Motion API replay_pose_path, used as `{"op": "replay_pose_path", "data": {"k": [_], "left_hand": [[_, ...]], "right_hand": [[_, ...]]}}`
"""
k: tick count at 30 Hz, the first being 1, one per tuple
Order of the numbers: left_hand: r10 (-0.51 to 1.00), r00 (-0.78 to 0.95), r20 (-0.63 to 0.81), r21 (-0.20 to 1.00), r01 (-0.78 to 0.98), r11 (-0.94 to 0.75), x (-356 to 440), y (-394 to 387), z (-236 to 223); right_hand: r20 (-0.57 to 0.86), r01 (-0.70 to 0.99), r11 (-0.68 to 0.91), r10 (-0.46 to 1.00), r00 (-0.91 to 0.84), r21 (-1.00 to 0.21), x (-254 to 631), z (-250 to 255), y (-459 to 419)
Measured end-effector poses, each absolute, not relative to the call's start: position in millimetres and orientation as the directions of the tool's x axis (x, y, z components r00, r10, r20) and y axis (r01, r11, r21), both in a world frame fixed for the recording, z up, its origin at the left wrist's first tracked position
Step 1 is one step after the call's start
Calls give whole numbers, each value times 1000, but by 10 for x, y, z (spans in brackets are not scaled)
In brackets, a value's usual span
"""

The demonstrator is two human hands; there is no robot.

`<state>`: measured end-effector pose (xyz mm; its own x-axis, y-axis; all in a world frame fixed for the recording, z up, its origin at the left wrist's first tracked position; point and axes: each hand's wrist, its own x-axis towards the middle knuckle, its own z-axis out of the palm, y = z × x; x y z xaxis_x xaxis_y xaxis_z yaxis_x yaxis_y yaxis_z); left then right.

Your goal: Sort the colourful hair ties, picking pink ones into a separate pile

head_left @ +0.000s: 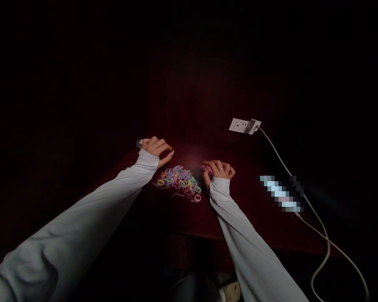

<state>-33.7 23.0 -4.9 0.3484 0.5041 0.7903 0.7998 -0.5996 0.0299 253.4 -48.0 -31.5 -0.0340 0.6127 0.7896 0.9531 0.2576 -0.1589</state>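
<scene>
A loose pile of small pastel elastic hair bands (179, 178), in several colours, lies on the dark red table between my hands. Behind its left side is my left hand (157, 147), palm down, with bent fingers and the thumb apart from the index finger. A small grey-white thing (139, 143) shows at that hand's outer edge, partly hidden; its kind is unclear. To the right of the pile, my right hand (220, 170) closes its thumb and index finger around a pink-purple bundle (207, 169), mostly covered by the fingers. A ring sits on this hand.
A white wall socket (239, 125) holds a plugged-in charger (253, 126). Its pale cable (279, 156) runs down the right side, near a blurred-out bright device (280, 193). The table's front edge (195, 235) is nearest me. Deep darkness hides the surroundings.
</scene>
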Motion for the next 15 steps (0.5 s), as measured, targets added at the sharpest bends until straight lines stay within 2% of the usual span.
{"op": "replay_pose_path", "data": {"k": [3, 7, 11, 15], "left_hand": [[491, 374, 787, -1, 796, -605, -303, 188, -42], [502, 550, 668, -40, 699, -714, -230, 62, 12], [529, 679, 509, 28, 602, -798, -201, -12, 49], [559, 696, 450, 59, 601, -797, -159, 40, -9]], "right_hand": [[758, 956, 292, 632, -162, -39, 2428, -307, -533], [611, 907, 419, 707, -357, 45, 2373, -265, -580], [543, 907, 422, 766, -345, -18, 2395, -244, -565], [535, 909, 398, 798, -277, -122, 2369, -227, -530]]}}
